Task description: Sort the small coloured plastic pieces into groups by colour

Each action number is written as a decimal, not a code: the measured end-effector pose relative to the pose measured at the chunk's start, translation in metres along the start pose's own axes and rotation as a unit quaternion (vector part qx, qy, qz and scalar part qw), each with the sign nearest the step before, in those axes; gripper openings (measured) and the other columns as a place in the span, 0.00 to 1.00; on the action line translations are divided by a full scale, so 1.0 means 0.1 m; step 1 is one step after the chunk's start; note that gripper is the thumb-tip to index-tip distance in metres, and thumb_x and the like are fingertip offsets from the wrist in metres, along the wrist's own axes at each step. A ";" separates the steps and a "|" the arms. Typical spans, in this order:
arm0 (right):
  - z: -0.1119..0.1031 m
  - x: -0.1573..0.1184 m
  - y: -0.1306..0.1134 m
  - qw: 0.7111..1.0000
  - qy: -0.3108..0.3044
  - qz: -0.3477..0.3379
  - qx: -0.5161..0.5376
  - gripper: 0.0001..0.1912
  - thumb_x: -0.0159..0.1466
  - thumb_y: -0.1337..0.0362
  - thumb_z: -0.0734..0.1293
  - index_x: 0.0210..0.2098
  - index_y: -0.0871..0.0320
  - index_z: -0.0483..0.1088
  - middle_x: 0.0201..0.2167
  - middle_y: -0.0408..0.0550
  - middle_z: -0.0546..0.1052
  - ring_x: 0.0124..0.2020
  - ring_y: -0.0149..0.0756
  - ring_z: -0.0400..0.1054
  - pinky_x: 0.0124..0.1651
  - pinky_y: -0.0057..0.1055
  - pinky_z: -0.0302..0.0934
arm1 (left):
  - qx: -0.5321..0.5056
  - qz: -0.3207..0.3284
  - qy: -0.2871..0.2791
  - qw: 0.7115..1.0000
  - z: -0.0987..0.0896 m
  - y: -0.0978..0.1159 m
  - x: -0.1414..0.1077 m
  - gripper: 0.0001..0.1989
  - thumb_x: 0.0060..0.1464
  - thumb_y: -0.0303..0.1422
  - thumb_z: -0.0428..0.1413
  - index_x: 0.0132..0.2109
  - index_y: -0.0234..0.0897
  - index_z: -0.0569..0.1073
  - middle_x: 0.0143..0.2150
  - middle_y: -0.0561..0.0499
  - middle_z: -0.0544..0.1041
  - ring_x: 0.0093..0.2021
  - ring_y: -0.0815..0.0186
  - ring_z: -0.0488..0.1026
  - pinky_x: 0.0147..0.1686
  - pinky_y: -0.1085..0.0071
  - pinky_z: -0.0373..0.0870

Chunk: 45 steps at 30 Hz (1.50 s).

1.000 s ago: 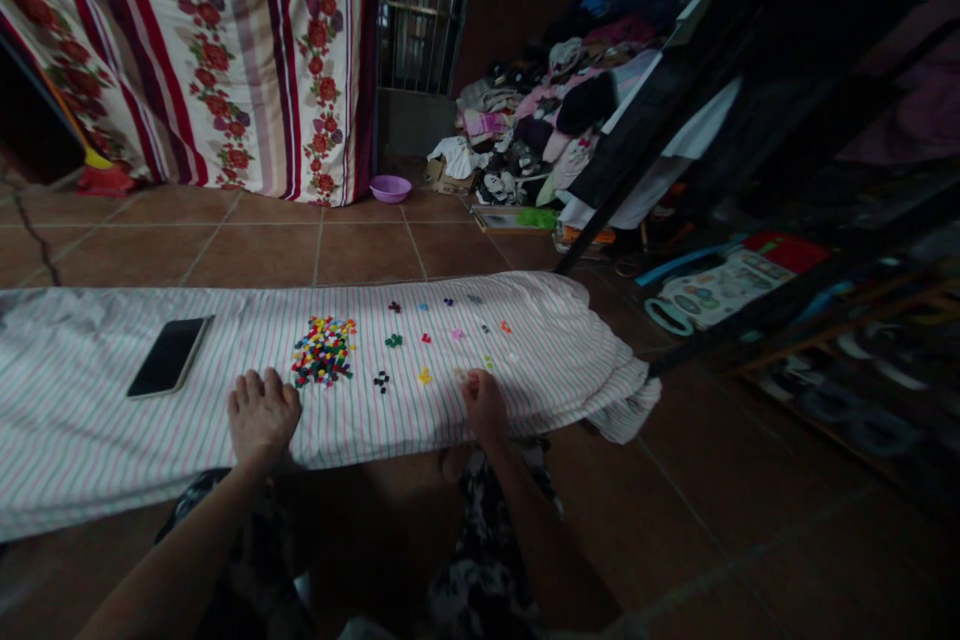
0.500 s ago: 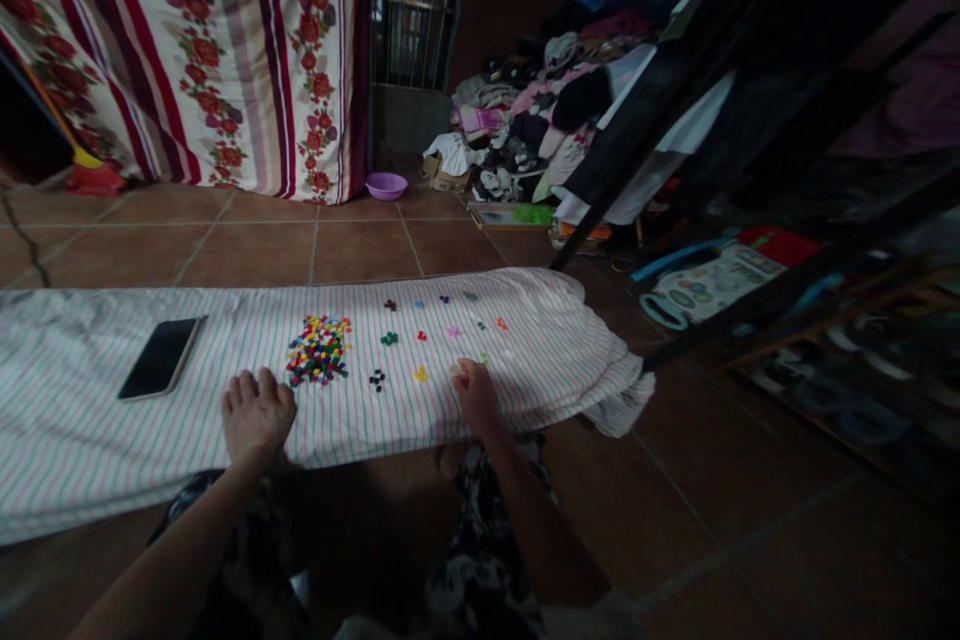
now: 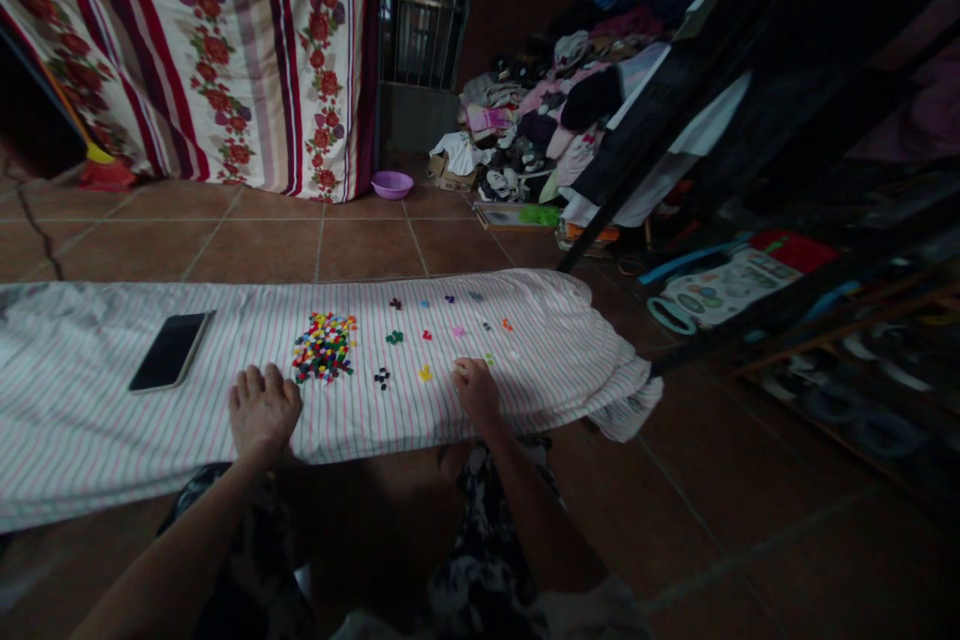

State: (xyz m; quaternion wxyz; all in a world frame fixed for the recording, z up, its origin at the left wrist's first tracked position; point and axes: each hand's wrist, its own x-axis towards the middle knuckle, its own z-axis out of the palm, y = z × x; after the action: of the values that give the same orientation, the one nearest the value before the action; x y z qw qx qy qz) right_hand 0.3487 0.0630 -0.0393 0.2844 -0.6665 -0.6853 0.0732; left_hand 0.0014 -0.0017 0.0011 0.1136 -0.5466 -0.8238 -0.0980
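Note:
My left hand [image 3: 265, 410] lies flat on the striped cloth [image 3: 225, 320], beside a mixed pile of small colourful bits [image 3: 325, 348], bead-like but too small to name. The fingers of my right hand [image 3: 478, 392] are pinched together low over the cloth; a pale speck shows at the fingertips, too small to make out. Around it are small one-colour groups: a yellow group [image 3: 425, 373] to its left, a light green group [image 3: 489, 358] just behind it, and a pink group [image 3: 458, 331] farther back. Black bits [image 3: 382, 378] and dark green bits [image 3: 394, 337] lie nearer the pile.
A phone [image 3: 171, 352] with a dark screen rests on the cloth at left. On the tiled floor beyond stand a purple basin [image 3: 392, 184] and a heap of clothes [image 3: 555, 110]. A dark slanting post [image 3: 600, 220] rises past the cloth's right end.
The whole view has shifted slightly. Both hands stay in nearly the same places on the cloth, the left flat and the right still pinched.

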 end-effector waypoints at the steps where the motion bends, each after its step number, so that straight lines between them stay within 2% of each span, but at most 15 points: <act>1: 0.00 0.00 0.00 1.000 0.004 -0.003 0.003 0.12 0.60 0.69 0.62 0.41 0.58 0.74 0.39 0.52 0.75 0.41 0.38 0.68 0.45 0.31 0.62 | -0.002 -0.002 0.000 1.000 0.00 0.00 0.00 0.24 0.60 0.35 0.39 0.57 0.25 0.66 0.57 0.30 0.67 0.60 0.46 0.61 0.56 0.53 0.58; 6: 0.00 0.02 0.02 1.000 0.013 -0.015 0.016 0.12 0.60 0.68 0.61 0.40 0.57 0.74 0.38 0.50 0.75 0.39 0.38 0.68 0.43 0.32 0.62 | -0.018 -0.015 -0.009 1.000 0.01 0.00 0.00 0.25 0.60 0.35 0.40 0.58 0.25 0.66 0.57 0.30 0.69 0.61 0.47 0.61 0.56 0.53 0.57; 21: 0.00 0.05 0.02 1.000 0.010 -0.018 0.017 0.09 0.60 0.67 0.61 0.36 0.57 0.73 0.34 0.48 0.73 0.36 0.36 0.66 0.39 0.30 0.59 | -0.018 -0.011 0.003 1.000 0.11 -0.03 0.01 0.26 0.60 0.35 0.41 0.59 0.23 0.65 0.60 0.28 0.65 0.63 0.46 0.59 0.60 0.52 0.55; 31: 0.02 0.05 0.03 0.999 0.018 -0.030 0.023 0.11 0.59 0.65 0.62 0.37 0.57 0.75 0.37 0.50 0.74 0.38 0.38 0.67 0.42 0.33 0.62 | -0.018 -0.016 0.008 1.000 0.13 -0.04 0.01 0.26 0.60 0.35 0.41 0.59 0.24 0.66 0.61 0.29 0.65 0.64 0.45 0.59 0.61 0.52 0.55; 37: -0.05 0.05 0.05 0.997 0.036 -0.052 0.050 0.14 0.63 0.59 0.60 0.39 0.58 0.75 0.38 0.52 0.75 0.39 0.40 0.68 0.47 0.39 0.64 | -0.022 -0.019 0.012 1.000 0.16 -0.04 0.01 0.26 0.60 0.35 0.41 0.60 0.23 0.66 0.61 0.28 0.65 0.64 0.44 0.59 0.61 0.51 0.54; 41: -0.09 0.10 -0.10 0.993 0.076 -0.054 0.075 0.18 0.65 0.58 0.58 0.43 0.61 0.74 0.39 0.55 0.75 0.33 0.38 0.68 0.45 0.39 0.65 | -0.023 -0.016 0.017 0.999 0.20 -0.05 0.01 0.26 0.60 0.35 0.42 0.61 0.24 0.65 0.61 0.28 0.65 0.65 0.44 0.59 0.60 0.50 0.55; 45: 0.00 0.18 -0.50 0.985 0.054 -0.108 0.121 0.17 0.66 0.60 0.57 0.42 0.57 0.75 0.41 0.54 0.76 0.40 0.39 0.70 0.47 0.36 0.66 | -0.017 -0.015 0.019 1.000 0.23 -0.06 0.02 0.27 0.60 0.35 0.43 0.61 0.24 0.66 0.62 0.28 0.65 0.65 0.44 0.59 0.60 0.49 0.56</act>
State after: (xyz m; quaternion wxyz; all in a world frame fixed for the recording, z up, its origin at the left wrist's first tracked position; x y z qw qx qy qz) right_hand 0.3065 0.0755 -0.0101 0.4057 -0.5519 -0.7232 0.0884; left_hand -0.0068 0.0043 -0.0205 0.1185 -0.5340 -0.8280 -0.1236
